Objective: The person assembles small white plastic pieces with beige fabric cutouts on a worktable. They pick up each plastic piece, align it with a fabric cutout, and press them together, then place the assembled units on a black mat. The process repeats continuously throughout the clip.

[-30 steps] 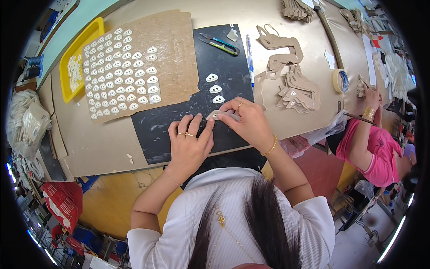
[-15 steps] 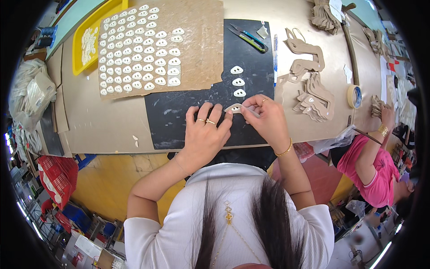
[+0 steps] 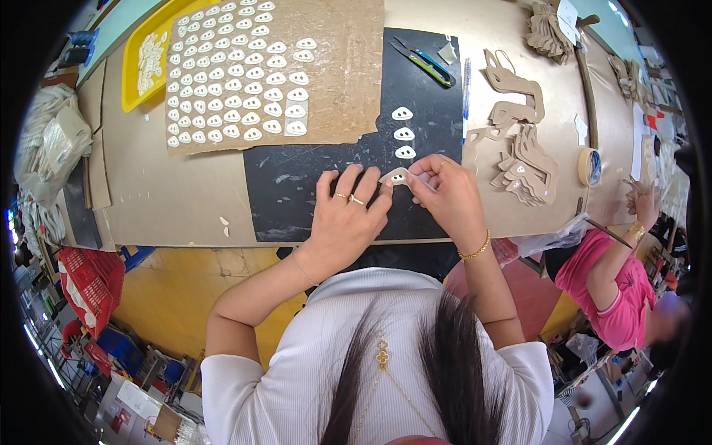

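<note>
We see the right hand [image 3: 456, 199] closed in a narrow pinch, its thumb and forefinger gripping the right end of a curved beige piece [image 3: 389, 176]. Its other fingers curl in behind, and its forearm slants up and leftward over the near edge of the worktable [image 3: 178, 200]. The left hand [image 3: 347, 209] lies palm down with its fingers spread and bent; we see its forefinger touching the left end of the beige piece, and no object enclosed in it. Its forearm slants up and rightward, so that both hands meet at the piece

That piece lies over the black mat [image 3: 297, 196], between the mat's near edge and its far right corner, and a white two-hole tab [image 3: 400, 177] shows on its face. Just beyond it, we find three white two-hole pieces [image 3: 404, 133] in a column near the mat's right edge. Thread snips [image 3: 429, 65] lie by the mat's far right corner, and a pen [image 3: 466, 96] beside its right edge. A cardboard sheet [image 3: 341, 89] overlaps the mat's left side, carrying rows of similar white pieces [image 3: 233, 85]
</note>
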### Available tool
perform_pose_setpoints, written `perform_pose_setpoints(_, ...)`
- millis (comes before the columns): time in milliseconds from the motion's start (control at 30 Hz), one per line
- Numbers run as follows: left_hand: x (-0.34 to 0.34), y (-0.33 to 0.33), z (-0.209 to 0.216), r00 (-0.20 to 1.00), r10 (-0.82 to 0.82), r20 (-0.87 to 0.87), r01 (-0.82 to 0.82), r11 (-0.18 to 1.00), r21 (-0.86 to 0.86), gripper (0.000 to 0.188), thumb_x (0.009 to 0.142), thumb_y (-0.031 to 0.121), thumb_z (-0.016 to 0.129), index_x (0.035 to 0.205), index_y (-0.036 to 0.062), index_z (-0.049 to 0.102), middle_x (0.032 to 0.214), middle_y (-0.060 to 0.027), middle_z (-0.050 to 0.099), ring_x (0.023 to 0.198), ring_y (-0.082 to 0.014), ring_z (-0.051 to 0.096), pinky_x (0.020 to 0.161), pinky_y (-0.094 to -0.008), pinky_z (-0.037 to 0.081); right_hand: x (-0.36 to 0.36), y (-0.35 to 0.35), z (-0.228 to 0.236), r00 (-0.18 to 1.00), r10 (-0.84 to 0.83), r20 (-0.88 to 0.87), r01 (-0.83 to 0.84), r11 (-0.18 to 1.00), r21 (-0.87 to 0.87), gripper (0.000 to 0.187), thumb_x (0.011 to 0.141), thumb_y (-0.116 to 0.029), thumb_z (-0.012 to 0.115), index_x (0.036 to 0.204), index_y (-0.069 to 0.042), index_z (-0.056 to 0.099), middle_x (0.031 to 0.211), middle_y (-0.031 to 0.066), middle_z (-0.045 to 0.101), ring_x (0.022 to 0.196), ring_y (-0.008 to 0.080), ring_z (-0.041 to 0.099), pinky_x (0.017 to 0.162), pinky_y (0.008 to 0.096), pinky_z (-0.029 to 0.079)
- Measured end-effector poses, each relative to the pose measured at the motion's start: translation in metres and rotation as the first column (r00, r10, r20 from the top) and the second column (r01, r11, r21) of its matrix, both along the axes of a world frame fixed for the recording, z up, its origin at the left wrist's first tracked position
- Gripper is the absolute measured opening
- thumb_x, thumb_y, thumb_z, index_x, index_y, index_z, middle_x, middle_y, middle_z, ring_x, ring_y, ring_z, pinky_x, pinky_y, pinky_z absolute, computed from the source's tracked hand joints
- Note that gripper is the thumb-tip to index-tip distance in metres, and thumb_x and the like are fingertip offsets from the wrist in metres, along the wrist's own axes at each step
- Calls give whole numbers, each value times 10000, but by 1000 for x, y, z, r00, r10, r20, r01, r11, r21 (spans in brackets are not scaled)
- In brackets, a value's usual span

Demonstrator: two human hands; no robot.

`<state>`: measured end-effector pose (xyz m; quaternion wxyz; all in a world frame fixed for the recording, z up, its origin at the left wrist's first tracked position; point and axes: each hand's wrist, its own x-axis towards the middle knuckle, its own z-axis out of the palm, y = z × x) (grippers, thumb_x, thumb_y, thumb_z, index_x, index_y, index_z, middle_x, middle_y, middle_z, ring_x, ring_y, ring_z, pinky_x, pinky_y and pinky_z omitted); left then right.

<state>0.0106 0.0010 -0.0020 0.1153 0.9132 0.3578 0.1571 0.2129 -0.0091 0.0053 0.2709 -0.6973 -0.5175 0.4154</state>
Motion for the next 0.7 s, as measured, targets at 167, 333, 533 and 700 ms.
perform_pose_setpoints(167,0,-7,-7,995,-80,-67,84,995,60,431,813,155,642,1206,-23,652,1328,-144,575,1234,-286,523,1006,-439,420,-7,3,11,989,26,148,-22,999,-28,132,836,-101,765,921,-45,681,806,108,666,701,256,657,645,366,511)
perform_pose_setpoints(333,1,-5,-5,997,-74,-39,75,997,32,544,749,110,705,1268,-30,621,1333,-125,580,1231,-280,547,1011,-428,423,-7,-7,10,826,101,554,-306,907,290,164,800,-79,751,946,-99,679,951,57,653,869,254,617,791,377,445)
perform_pose_setpoints(533,3,-8,-5,998,-46,-35,47,999,28,592,745,142,720,1312,6,620,1343,-123,583,1241,-281,547,1014,-449,414,-3,-23,-8,850,132,510,-398,796,457,263,788,-56,713,1049,-87,709,1010,29,646,930,224,607,832,374,428)
perform_pose_setpoints(700,4,-11,-7,996,-41,-77,45,998,50,605,744,155,726,1325,24,621,1353,-119,579,1243,-276,546,1012,-470,402,-1,-29,-6,822,173,543,-451,780,434,333,799,-54,656,1128,-57,708,1062,41,650,971,215,614,868,377,433)
